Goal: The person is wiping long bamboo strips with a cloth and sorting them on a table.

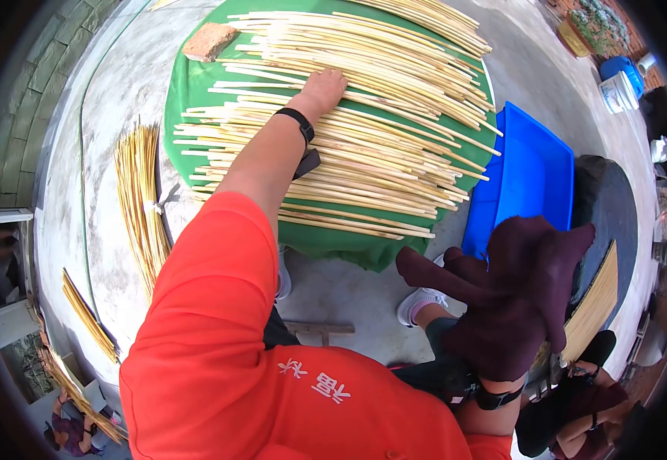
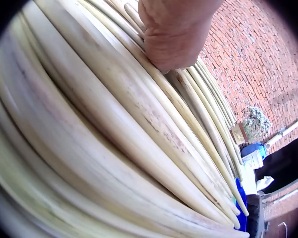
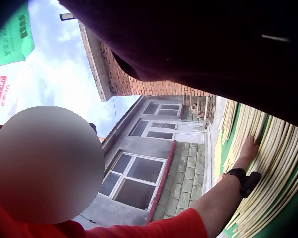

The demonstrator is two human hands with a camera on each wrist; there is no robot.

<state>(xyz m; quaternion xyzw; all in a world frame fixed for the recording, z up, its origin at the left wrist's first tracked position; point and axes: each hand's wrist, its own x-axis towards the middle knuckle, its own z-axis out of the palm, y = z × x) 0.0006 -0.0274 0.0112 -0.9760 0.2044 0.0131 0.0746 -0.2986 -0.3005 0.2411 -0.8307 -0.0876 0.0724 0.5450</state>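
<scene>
My left hand (image 1: 324, 88) reaches over the rows of pale peeled stalks (image 1: 333, 165) on the green cloth (image 1: 333, 253). Its fingers bend down among the stalks and grip there, the fingertips hidden. In the left wrist view, part of the hand (image 2: 175, 37) lies right on the stalks (image 2: 114, 99), which fill most of the picture. On my right side, a maroon cloth (image 1: 510, 299) hangs bunched over the end of my forearm. It covers my right hand, so I cannot tell how those fingers lie. Dark fabric (image 3: 188, 39) fills the top of the right wrist view.
A brick (image 1: 209, 41) sits at the cloth's far left. Blue tubs (image 1: 537, 172) stand right of the stalks. A tied bundle of thin stalks (image 1: 140, 207) lies on the concrete at left. Other people (image 1: 571, 414) are at the lower edges, and a flower pot (image 1: 575, 38) stands far right.
</scene>
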